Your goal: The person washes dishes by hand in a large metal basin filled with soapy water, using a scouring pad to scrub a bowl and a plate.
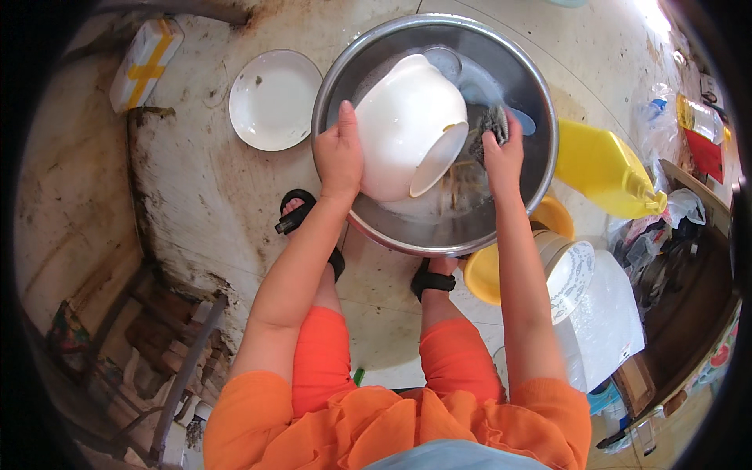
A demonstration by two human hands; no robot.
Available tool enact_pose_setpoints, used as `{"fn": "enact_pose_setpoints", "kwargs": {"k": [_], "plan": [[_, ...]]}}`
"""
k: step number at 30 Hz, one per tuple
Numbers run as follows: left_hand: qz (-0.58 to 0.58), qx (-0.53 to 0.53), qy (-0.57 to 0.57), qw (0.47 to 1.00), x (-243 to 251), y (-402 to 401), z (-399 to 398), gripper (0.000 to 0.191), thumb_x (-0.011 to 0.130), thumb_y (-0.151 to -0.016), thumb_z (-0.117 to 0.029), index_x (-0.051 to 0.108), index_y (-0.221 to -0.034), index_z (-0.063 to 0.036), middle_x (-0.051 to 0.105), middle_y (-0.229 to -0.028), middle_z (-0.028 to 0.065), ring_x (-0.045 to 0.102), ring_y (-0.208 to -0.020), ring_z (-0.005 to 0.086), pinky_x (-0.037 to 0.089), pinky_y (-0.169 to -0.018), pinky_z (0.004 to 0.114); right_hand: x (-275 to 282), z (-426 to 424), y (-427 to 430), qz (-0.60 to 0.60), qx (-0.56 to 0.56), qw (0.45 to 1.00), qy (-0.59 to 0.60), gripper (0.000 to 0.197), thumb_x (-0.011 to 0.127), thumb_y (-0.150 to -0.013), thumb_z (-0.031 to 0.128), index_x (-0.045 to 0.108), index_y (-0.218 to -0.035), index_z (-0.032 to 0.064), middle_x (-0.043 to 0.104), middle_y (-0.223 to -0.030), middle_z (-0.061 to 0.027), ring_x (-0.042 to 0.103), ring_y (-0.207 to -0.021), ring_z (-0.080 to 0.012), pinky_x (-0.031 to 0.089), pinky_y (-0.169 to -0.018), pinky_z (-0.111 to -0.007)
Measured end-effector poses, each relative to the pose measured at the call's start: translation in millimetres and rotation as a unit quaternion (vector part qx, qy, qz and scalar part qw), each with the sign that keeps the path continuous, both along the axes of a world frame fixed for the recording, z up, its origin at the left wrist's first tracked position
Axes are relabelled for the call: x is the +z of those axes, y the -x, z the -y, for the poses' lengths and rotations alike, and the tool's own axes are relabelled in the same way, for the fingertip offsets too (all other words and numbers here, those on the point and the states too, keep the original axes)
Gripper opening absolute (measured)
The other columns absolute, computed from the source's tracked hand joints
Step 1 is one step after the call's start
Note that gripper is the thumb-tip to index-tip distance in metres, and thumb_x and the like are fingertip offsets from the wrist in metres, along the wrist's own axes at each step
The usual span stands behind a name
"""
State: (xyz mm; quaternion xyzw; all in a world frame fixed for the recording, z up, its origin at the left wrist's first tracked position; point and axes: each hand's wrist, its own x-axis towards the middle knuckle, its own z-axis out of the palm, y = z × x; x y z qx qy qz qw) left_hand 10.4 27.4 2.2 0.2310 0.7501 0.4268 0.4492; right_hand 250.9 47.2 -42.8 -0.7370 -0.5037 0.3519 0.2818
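My left hand (341,154) grips the side of a large white bowl (405,123), thumb up along its outer wall. The bowl is tilted inside a stainless steel basin (435,247), its ring-shaped end turned right and towards me. In my right hand (506,155) is a dark grey scouring pad (492,130), held apart from the bowl, near the basin's right wall. Cloudy water lies in the basin. Several chopsticks (453,185) rest in it below the bowl, and a light blue utensil (521,121) shows behind my right hand.
A white plate (275,100) lies on the floor left of the basin. On the right are a yellow plastic jug (605,167) on its side, a yellow basin (483,275) and a stack of bowls (571,276) with a fish pattern. A taped white box (147,64) sits far left.
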Motion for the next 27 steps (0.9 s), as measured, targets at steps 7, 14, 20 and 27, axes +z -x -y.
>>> {"fn": "enact_pose_setpoints", "kwargs": {"k": [7, 14, 20, 27], "plan": [[-0.089, -0.094, -0.078, 0.989, 17, -26, 10, 0.055, 0.049, -0.092, -0.044, 0.059, -0.069, 0.0059, 0.049, -0.052, 0.0169, 0.036, -0.048, 0.0188, 0.037, -0.048, 0.034, 124, 17, 90, 0.101, 0.268, 0.934, -0.212, 0.037, 0.071, -0.066, 0.008, 0.057, -0.1, 0.0053, 0.054, -0.106, -0.0104, 0.05, -0.098, -0.0319, 0.044, -0.084, -0.037], [-0.153, -0.122, -0.059, 0.979, 11, -26, 15, 0.049, 0.054, -0.09, -0.039, 0.057, -0.065, 0.0034, 0.043, -0.051, 0.0196, 0.029, -0.046, 0.0263, 0.034, -0.045, 0.036, 114, -12, 90, 0.125, 0.212, 0.945, -0.217, 0.025, 0.069, -0.062, 0.005, 0.066, -0.087, 0.0071, 0.058, -0.098, -0.0083, 0.052, -0.086, -0.0325, 0.045, -0.075, -0.038], [-0.125, -0.121, -0.111, 0.979, 7, -28, 24, 0.046, 0.056, -0.09, -0.035, 0.056, -0.064, 0.0031, 0.042, -0.054, 0.0208, 0.034, -0.044, 0.0282, 0.033, -0.044, 0.037, 99, -18, 69, 0.179, 0.127, 0.962, -0.164, 0.028, 0.067, -0.059, 0.005, 0.066, -0.086, 0.0093, 0.057, -0.099, -0.0064, 0.052, -0.089, -0.0302, 0.047, -0.075, -0.039], [-0.153, -0.123, -0.118, 0.973, 10, -27, 25, 0.045, 0.056, -0.09, -0.033, 0.054, -0.063, 0.0028, 0.038, -0.052, 0.0194, 0.029, -0.047, 0.0285, 0.033, -0.044, 0.036, 109, -17, 82, 0.17, 0.129, 0.966, -0.145, 0.034, 0.068, -0.054, 0.003, 0.067, -0.087, 0.0103, 0.055, -0.098, -0.0058, 0.051, -0.092, -0.0301, 0.046, -0.08, -0.038]]}}
